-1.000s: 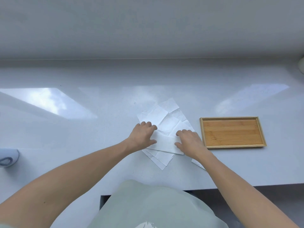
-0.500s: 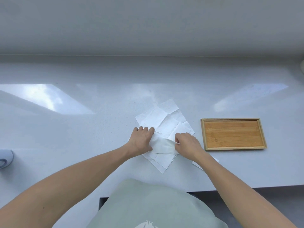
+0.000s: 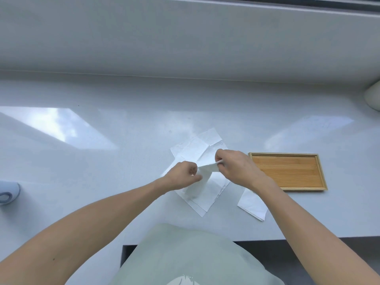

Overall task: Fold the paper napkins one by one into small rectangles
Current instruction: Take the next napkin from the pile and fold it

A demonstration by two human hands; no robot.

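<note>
A loose pile of white paper napkins [image 3: 200, 150] lies unfolded on the white counter, just left of centre-right. Above the pile I hold one partly folded napkin [image 3: 205, 171] lifted off the stack. My left hand [image 3: 184, 174] grips its left end with curled fingers. My right hand [image 3: 234, 166] pinches its right end between thumb and fingers. The napkin's lower part hangs down toward the pile. A separate folded napkin [image 3: 251, 204] lies flat under my right forearm, near the counter's front edge.
An empty wooden tray [image 3: 287, 171] sits right of the pile. The counter's front edge [image 3: 308, 237] runs below my arms. A blue-grey object [image 3: 8, 193] lies at the far left edge, and a pale rounded object [image 3: 373, 95] at the far right.
Both hands stopped pressing the napkin flat on the pile, took hold of its ends and lifted it up. My right hand moved up and away from me.
</note>
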